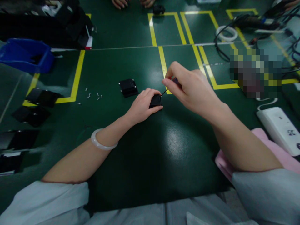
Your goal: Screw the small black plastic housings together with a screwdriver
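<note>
My left hand (144, 104) is closed round a small black block-like part (155, 101) on the green table, thumb along its near side and fingers over the far side. My right hand (185, 86) grips a screwdriver, whose thin dark shaft (164, 92) slants down to the part's right end. Most of the handle is hidden in my fingers. Left of my left hand lies a similar black part (128, 87) with silver screws at its corners. Several loose screws (97, 94) are scattered farther left.
A blue bin (28, 56) and several black parts (31, 115) stand at the left. On the right are a white device (280, 128), a pink cloth (225, 162), cables and a white ring (226, 33). Another person's hands (120, 3) show at the far edge.
</note>
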`<action>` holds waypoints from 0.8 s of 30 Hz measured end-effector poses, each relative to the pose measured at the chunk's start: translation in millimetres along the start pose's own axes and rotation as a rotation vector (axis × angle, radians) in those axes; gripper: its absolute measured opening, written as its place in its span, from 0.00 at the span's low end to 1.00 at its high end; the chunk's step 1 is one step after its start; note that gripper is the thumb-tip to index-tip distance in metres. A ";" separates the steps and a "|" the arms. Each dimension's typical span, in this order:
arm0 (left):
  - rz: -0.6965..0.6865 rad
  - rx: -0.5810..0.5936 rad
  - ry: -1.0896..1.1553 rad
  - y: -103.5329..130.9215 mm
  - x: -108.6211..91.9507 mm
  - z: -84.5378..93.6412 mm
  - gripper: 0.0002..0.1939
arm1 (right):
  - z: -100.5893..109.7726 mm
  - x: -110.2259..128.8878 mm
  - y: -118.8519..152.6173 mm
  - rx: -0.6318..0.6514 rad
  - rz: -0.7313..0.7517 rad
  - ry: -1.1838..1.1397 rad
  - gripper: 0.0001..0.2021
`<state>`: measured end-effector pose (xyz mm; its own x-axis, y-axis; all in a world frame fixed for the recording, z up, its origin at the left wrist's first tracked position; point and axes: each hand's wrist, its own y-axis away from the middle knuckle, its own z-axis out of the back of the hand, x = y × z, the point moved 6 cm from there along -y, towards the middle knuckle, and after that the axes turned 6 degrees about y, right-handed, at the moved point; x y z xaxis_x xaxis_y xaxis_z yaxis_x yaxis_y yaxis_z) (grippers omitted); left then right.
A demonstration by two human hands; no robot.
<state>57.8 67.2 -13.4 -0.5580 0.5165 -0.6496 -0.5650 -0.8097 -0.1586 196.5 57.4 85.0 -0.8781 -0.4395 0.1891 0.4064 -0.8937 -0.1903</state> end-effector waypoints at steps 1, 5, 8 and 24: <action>0.001 0.001 0.000 0.0 0.1 -0.1 0.21 | -0.1 -0.1 -0.2 0.006 -0.009 0.007 0.14; 0.006 0.005 0.006 0.0 -0.1 0.0 0.20 | 1.7 0.7 -0.4 0.011 -0.035 -0.001 0.12; 0.009 0.009 0.011 -0.1 -0.6 0.2 0.20 | 2.2 0.5 0.2 -0.005 -0.021 -0.016 0.11; 0.000 0.002 0.006 -0.2 -0.1 0.2 0.20 | 1.2 1.0 0.4 -0.001 -0.024 0.034 0.13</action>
<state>57.8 67.3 -13.1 -0.5540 0.5151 -0.6541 -0.5665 -0.8089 -0.1573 196.1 56.5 86.2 -0.8957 -0.4146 0.1607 0.3848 -0.9039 -0.1870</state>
